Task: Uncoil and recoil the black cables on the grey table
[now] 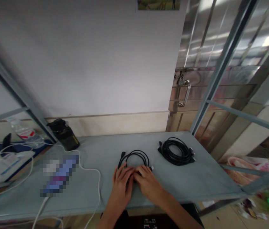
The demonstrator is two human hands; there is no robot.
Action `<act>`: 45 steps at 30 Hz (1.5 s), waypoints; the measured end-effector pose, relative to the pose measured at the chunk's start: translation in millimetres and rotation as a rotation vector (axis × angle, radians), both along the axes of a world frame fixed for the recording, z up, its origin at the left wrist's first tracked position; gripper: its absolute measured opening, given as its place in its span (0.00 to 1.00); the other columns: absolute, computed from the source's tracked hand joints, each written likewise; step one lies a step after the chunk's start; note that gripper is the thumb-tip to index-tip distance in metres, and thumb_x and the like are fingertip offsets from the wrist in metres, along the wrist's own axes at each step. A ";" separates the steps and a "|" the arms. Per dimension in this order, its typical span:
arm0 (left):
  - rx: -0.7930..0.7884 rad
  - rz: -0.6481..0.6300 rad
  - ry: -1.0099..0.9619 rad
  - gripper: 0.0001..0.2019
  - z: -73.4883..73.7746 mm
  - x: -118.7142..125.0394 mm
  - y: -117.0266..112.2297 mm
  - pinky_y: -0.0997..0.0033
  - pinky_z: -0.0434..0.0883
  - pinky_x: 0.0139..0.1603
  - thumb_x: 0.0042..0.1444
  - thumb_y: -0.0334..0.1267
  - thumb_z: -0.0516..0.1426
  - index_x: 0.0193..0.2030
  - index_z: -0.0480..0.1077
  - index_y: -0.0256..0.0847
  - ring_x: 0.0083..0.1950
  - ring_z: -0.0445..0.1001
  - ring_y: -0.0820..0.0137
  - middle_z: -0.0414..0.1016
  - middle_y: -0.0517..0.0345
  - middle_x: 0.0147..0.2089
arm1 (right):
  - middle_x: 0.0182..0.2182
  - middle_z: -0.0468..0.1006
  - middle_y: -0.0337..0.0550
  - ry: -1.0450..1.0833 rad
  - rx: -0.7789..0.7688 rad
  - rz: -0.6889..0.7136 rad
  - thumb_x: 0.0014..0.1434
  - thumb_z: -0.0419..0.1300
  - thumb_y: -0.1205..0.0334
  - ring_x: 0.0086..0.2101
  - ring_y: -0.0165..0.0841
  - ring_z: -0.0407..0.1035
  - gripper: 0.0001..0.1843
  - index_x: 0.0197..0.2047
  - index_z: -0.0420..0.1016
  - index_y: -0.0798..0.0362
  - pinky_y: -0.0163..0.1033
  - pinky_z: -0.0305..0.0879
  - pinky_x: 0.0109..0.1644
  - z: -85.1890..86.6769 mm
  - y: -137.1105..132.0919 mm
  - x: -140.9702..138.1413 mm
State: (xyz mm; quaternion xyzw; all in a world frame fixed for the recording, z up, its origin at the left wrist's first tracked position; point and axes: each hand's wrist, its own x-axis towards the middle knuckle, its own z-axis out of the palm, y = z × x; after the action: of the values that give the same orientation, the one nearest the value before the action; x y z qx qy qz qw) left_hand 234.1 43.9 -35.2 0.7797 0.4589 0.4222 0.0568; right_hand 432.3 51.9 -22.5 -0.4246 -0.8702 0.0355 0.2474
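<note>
A looped black cable (138, 152) lies on the grey tabletop in front of me, with a dark plug at its left side and a light-tipped plug at its right. My left hand (123, 178) is closed over the near left part of the loop. My right hand (147, 181) grips the near right part with curled fingers, and the two hands touch in the middle. The cable portion under my fingers is hidden. To the right rests a coiled bundle of black cables (176, 151) with metal-tipped plugs, apart from my hands.
On the left are a blurred-out phone (61, 175), a white cord (99, 181), a black bottle (65, 135) and a clear plastic bottle (29, 133). Grey metal posts (217, 76) frame the table (196, 187). A wall stands behind; a metal door (196, 92) is at right.
</note>
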 end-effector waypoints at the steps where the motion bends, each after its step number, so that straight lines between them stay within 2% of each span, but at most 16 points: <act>1: -0.022 -0.056 0.035 0.14 1.2 -7.8 3.2 0.33 0.73 0.78 0.76 0.36 0.60 0.63 0.82 0.52 0.71 0.80 0.51 0.87 0.50 0.61 | 0.52 0.82 0.43 0.013 0.007 -0.009 0.75 0.66 0.67 0.53 0.41 0.76 0.09 0.55 0.82 0.47 0.48 0.77 0.61 1.6 0.5 5.3; 3: -0.066 -0.132 0.067 0.12 5.4 -21.8 8.7 0.41 0.80 0.71 0.72 0.42 0.66 0.60 0.83 0.50 0.66 0.83 0.51 0.87 0.49 0.60 | 0.52 0.82 0.42 0.035 0.036 -0.019 0.74 0.70 0.63 0.54 0.41 0.76 0.06 0.53 0.83 0.46 0.50 0.76 0.63 4.5 2.6 21.1; 6: -0.097 -0.163 0.085 0.10 14.2 -34.8 18.0 0.47 0.84 0.63 0.69 0.45 0.70 0.55 0.85 0.52 0.59 0.85 0.54 0.87 0.51 0.55 | 0.57 0.81 0.47 0.009 0.129 -0.053 0.74 0.69 0.64 0.59 0.45 0.74 0.12 0.58 0.82 0.47 0.53 0.76 0.67 6.9 12.1 59.5; 9: -0.136 -0.111 0.090 0.05 19.2 -36.7 32.0 0.48 0.83 0.61 0.72 0.45 0.67 0.48 0.86 0.52 0.54 0.84 0.55 0.85 0.53 0.49 | 0.61 0.80 0.53 -0.022 0.243 -0.194 0.77 0.61 0.64 0.61 0.49 0.73 0.17 0.66 0.78 0.48 0.59 0.74 0.69 7.2 28.5 114.0; 11: -0.145 -0.039 0.079 0.07 18.3 -33.9 41.6 0.46 0.82 0.62 0.73 0.46 0.65 0.48 0.85 0.50 0.54 0.83 0.54 0.84 0.52 0.49 | 0.63 0.79 0.57 -0.014 0.286 -0.322 0.79 0.59 0.57 0.63 0.52 0.72 0.20 0.69 0.76 0.50 0.63 0.73 0.70 5.7 38.9 153.0; 13: -0.112 0.044 0.046 0.09 15.1 -30.1 47.9 0.43 0.81 0.66 0.74 0.47 0.63 0.53 0.83 0.49 0.58 0.81 0.52 0.83 0.50 0.53 | 0.64 0.79 0.60 -0.026 0.296 -0.415 0.79 0.60 0.48 0.64 0.56 0.71 0.24 0.70 0.75 0.52 0.66 0.72 0.69 1.7 45.5 187.1; 16: -0.043 0.148 0.022 0.19 11.1 -26.3 47.4 0.36 0.77 0.72 0.73 0.50 0.63 0.67 0.77 0.49 0.67 0.75 0.49 0.79 0.46 0.65 | 0.58 0.82 0.57 -0.023 0.270 -0.432 0.80 0.57 0.43 0.60 0.54 0.75 0.23 0.60 0.81 0.51 0.63 0.73 0.67 -9.4 47.7 218.6; 19: -0.006 0.209 0.022 0.25 12.7 -26.3 39.4 0.32 0.74 0.74 0.74 0.52 0.62 0.73 0.71 0.50 0.70 0.72 0.46 0.75 0.44 0.69 | 0.52 0.85 0.54 0.028 0.236 -0.401 0.83 0.51 0.44 0.55 0.49 0.79 0.23 0.53 0.83 0.49 0.58 0.75 0.65 -21.7 46.4 227.4; 25: 0.031 0.271 0.014 0.26 20.1 -29.9 33.6 0.32 0.73 0.73 0.76 0.50 0.58 0.76 0.65 0.47 0.71 0.72 0.45 0.73 0.40 0.70 | 0.49 0.86 0.55 0.060 0.242 -0.426 0.85 0.45 0.44 0.51 0.49 0.81 0.26 0.53 0.79 0.50 0.56 0.75 0.60 -33.9 47.8 228.3; 30: 0.058 0.294 0.009 0.27 16.2 -32.6 37.1 0.32 0.73 0.73 0.77 0.50 0.57 0.77 0.63 0.45 0.70 0.72 0.44 0.73 0.38 0.69 | 0.49 0.86 0.56 0.087 0.248 -0.450 0.85 0.44 0.44 0.49 0.49 0.81 0.26 0.53 0.77 0.51 0.56 0.75 0.58 -38.5 47.4 231.5; 34: 0.064 0.293 0.026 0.26 12.7 -32.6 37.8 0.32 0.74 0.71 0.77 0.49 0.57 0.76 0.64 0.44 0.70 0.73 0.44 0.74 0.38 0.68 | 0.46 0.86 0.56 0.130 0.241 -0.460 0.84 0.45 0.43 0.48 0.49 0.82 0.26 0.52 0.77 0.50 0.55 0.76 0.56 -38.0 46.8 231.6; 41: 0.051 0.271 0.028 0.26 13.6 -30.0 35.7 0.34 0.74 0.72 0.77 0.49 0.58 0.76 0.64 0.43 0.70 0.74 0.45 0.75 0.38 0.68 | 0.47 0.87 0.60 0.266 0.198 -0.500 0.82 0.44 0.36 0.47 0.53 0.83 0.30 0.50 0.78 0.48 0.60 0.78 0.56 -33.5 46.4 233.3; 43: 0.040 0.264 0.023 0.26 14.1 -29.7 35.0 0.33 0.74 0.72 0.78 0.49 0.57 0.77 0.64 0.44 0.70 0.73 0.45 0.75 0.39 0.69 | 0.48 0.88 0.61 0.326 0.183 -0.523 0.81 0.44 0.32 0.48 0.55 0.83 0.32 0.51 0.78 0.49 0.61 0.78 0.57 -29.1 48.3 234.2; 45: 0.031 0.257 0.014 0.26 14.2 -29.8 34.6 0.33 0.74 0.72 0.78 0.49 0.57 0.76 0.64 0.44 0.71 0.73 0.45 0.74 0.39 0.69 | 0.43 0.88 0.59 0.389 0.162 -0.555 0.80 0.43 0.31 0.45 0.54 0.84 0.33 0.50 0.77 0.48 0.59 0.79 0.52 -19.1 51.6 235.4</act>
State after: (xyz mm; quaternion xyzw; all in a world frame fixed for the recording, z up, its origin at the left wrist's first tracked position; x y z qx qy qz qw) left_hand 204.4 78.5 -21.0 0.7181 0.5490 0.4275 -0.0129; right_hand 667.7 103.4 -41.6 -0.6093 -0.6582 -0.0220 0.4415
